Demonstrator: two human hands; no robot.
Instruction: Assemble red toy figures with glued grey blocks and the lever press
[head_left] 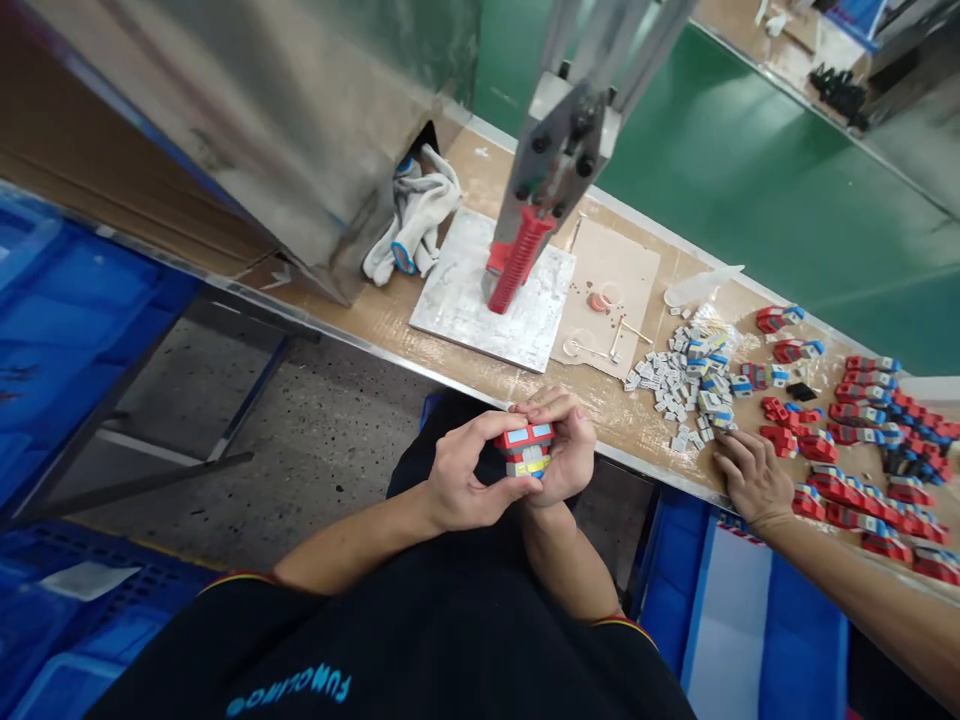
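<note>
Close in front of my body, below the bench edge, I hold a small red, grey and blue toy robot torso (528, 450) with light-blue windows and a yellow stripe. My left hand (469, 470) grips its left side, with thumb below and fingers over the top. My right hand (568, 450) closes round its right side. Parts of the toy are hidden by my fingers. Beyond my hands is a whitish metal plate (465, 310) under a press with a red ridged handle (519, 262).
White gloves (421, 215) lie beside a metal housing (300, 110). Cardboard (611, 260) bears a small red cup (598, 301) and swabs. Small grey parts (667, 380) and several red toy pieces (847, 490) cover the bench's right. A co-worker's hand (752, 475) rests near the grey parts. Blue crates (82, 300) stand left.
</note>
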